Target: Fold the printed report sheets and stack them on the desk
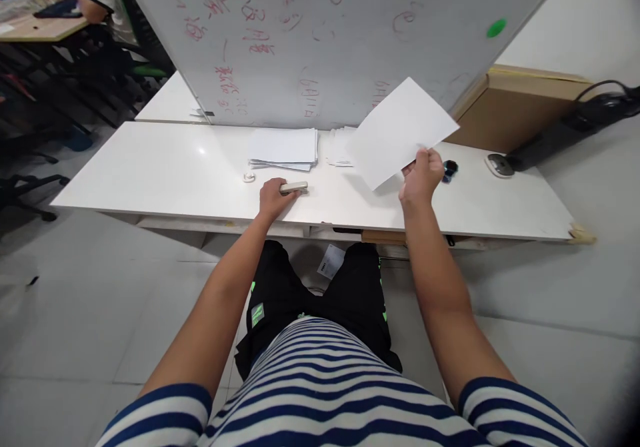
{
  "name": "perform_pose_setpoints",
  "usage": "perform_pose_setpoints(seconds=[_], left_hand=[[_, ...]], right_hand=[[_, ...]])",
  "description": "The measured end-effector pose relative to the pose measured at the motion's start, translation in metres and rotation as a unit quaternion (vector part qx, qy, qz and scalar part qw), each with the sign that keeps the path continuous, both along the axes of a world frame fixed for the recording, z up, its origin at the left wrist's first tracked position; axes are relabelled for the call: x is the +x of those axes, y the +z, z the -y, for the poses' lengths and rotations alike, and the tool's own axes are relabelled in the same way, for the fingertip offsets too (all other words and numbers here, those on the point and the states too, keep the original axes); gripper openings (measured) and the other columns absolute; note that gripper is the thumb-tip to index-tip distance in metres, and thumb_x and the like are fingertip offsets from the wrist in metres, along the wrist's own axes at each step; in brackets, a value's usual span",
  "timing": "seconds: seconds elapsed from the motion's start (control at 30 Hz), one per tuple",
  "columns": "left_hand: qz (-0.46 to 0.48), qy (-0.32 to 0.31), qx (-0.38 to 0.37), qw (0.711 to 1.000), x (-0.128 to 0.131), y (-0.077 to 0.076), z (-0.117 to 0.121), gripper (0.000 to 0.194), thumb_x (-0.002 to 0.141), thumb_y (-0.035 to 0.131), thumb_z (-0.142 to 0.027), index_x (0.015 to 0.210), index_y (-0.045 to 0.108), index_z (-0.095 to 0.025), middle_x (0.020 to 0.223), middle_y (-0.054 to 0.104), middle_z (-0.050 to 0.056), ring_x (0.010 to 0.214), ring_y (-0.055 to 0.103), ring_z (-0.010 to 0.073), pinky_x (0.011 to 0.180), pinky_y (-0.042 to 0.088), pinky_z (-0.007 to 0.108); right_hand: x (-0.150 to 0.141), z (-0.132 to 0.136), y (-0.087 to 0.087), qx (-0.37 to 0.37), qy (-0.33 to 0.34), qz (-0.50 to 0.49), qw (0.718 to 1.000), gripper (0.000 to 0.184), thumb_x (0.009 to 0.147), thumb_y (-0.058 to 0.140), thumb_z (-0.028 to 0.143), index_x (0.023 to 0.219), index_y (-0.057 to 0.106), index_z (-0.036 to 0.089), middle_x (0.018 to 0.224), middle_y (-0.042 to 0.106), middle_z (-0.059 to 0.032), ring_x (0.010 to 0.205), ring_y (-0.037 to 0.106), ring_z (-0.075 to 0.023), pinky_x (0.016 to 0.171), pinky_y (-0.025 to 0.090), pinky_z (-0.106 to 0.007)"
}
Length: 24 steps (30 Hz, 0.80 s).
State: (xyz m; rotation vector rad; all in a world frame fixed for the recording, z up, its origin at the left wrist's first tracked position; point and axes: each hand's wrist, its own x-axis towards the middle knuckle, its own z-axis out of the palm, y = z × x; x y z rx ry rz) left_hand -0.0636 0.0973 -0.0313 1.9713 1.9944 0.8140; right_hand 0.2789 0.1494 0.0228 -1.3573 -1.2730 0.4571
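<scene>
My left hand [274,200] is closed around a pale stapler [294,187], which it holds low over the front part of the white table [200,187]. My right hand [423,172] pinches a sheet of white paper [405,130] by its lower right edge, and the sheet is raised and tilted above the table. Between the hands, toward the back, lies a stack of white paper [284,147]. Beside it a second pile of paper [340,145] is partly covered by the raised sheet. A small white object [249,177] lies left of the stapler.
A whiteboard [300,40] with red handwriting stands behind the table. At the right are a cardboard box [520,107], a black device [565,127] and a small dark item [450,169]. Another person's arm [95,8] rests at a desk [45,30] far left.
</scene>
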Motion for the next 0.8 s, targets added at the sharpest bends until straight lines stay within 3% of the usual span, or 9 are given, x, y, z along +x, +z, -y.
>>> perform_pose_setpoints(seconds=[0.07, 0.13, 0.23, 0.37, 0.47, 0.57, 0.63, 0.73, 0.8], left_hand=[[-0.011, 0.006, 0.046, 0.999, 0.002, 0.005, 0.007, 0.050, 0.077, 0.060, -0.052, 0.114, 0.051, -0.020, 0.128, 0.051, 0.013, 0.125, 0.041, 0.0287, 0.102, 0.035, 0.042], [-0.020, 0.006, 0.093, 0.995, 0.009, 0.011, 0.020, 0.050, 0.081, 0.056, -0.050, 0.119, 0.048, -0.019, 0.140, 0.040, 0.015, 0.135, 0.027, 0.0302, 0.107, 0.028, 0.046], [0.002, -0.032, 0.117, 0.993, 0.034, 0.022, 0.049, 0.043, 0.085, 0.050, -0.046, 0.120, 0.048, -0.020, 0.145, 0.035, 0.015, 0.140, 0.019, 0.0300, 0.110, 0.023, 0.051], [0.198, -0.152, 0.062, 0.966, 0.094, 0.036, 0.082, 0.048, 0.089, 0.041, -0.053, 0.126, 0.044, -0.024, 0.142, 0.042, 0.012, 0.134, 0.034, 0.0258, 0.108, 0.029, 0.046], [0.432, -0.231, -0.103, 0.866, 0.132, 0.050, 0.084, 0.060, 0.089, 0.027, -0.063, 0.135, 0.037, -0.026, 0.140, 0.047, 0.010, 0.125, 0.047, 0.0251, 0.099, 0.041, 0.044], [0.565, -0.237, -0.234, 0.755, 0.144, 0.063, 0.068, 0.073, 0.085, 0.021, -0.072, 0.132, 0.046, -0.022, 0.128, 0.058, 0.011, 0.121, 0.052, 0.0285, 0.096, 0.044, 0.044], [0.611, -0.224, -0.259, 0.713, 0.139, 0.066, 0.054, 0.080, 0.081, 0.025, -0.076, 0.128, 0.051, -0.017, 0.120, 0.063, 0.013, 0.117, 0.054, 0.0303, 0.097, 0.043, 0.045], [0.643, -0.223, -0.256, 0.687, 0.127, 0.060, 0.032, 0.082, 0.079, 0.028, -0.078, 0.124, 0.055, -0.014, 0.112, 0.066, 0.014, 0.111, 0.058, 0.0309, 0.095, 0.045, 0.047], [0.624, -0.227, -0.262, 0.700, 0.122, 0.051, 0.018, 0.079, 0.079, 0.031, -0.076, 0.119, 0.058, -0.014, 0.107, 0.068, 0.015, 0.106, 0.060, 0.0304, 0.092, 0.046, 0.046]], right_hand=[[-0.004, 0.031, -0.007, 0.007, -0.030, -0.209, 0.977, 0.029, 0.090, 0.033, 0.043, 0.102, 0.048, 0.021, 0.095, 0.062, -0.0057, 0.096, 0.063, -0.0182, 0.079, 0.053, -0.037], [-0.012, 0.061, -0.018, -0.012, -0.037, -0.361, 0.932, 0.019, 0.084, 0.046, 0.040, 0.091, 0.046, 0.022, 0.087, 0.063, -0.0027, 0.089, 0.065, -0.0160, 0.078, 0.055, -0.034], [-0.022, 0.099, -0.034, -0.049, -0.042, -0.430, 0.901, 0.020, 0.079, 0.051, 0.041, 0.082, 0.042, 0.023, 0.076, 0.061, 0.0010, 0.079, 0.066, -0.0138, 0.075, 0.056, -0.033], [-0.030, 0.139, -0.039, -0.009, -0.161, -0.251, 0.955, 0.022, 0.086, 0.038, 0.045, 0.096, 0.045, 0.027, 0.095, 0.064, -0.0043, 0.097, 0.064, -0.0175, 0.084, 0.055, -0.039], [-0.042, 0.162, -0.034, 0.005, -0.103, -0.015, 0.995, 0.030, 0.088, 0.038, 0.043, 0.109, 0.053, 0.027, 0.119, 0.061, -0.0109, 0.121, 0.052, -0.0246, 0.098, 0.047, -0.046], [-0.057, 0.172, -0.032, 0.026, 0.060, 0.175, 0.982, 0.029, 0.087, 0.044, 0.034, 0.110, 0.060, 0.028, 0.125, 0.060, -0.0077, 0.127, 0.047, -0.0254, 0.105, 0.042, -0.047], [-0.063, 0.170, -0.036, 0.057, 0.104, 0.239, 0.964, 0.029, 0.088, 0.043, 0.028, 0.110, 0.062, 0.027, 0.125, 0.061, -0.0060, 0.127, 0.048, -0.0237, 0.106, 0.041, -0.047], [-0.063, 0.161, -0.049, 0.083, 0.093, 0.282, 0.951, 0.031, 0.090, 0.040, 0.023, 0.110, 0.063, 0.023, 0.125, 0.061, -0.0074, 0.127, 0.048, -0.0221, 0.105, 0.041, -0.044], [-0.061, 0.154, -0.060, 0.070, 0.090, 0.307, 0.945, 0.032, 0.091, 0.038, 0.022, 0.110, 0.064, 0.022, 0.125, 0.061, -0.0079, 0.126, 0.049, -0.0220, 0.104, 0.042, -0.043]])
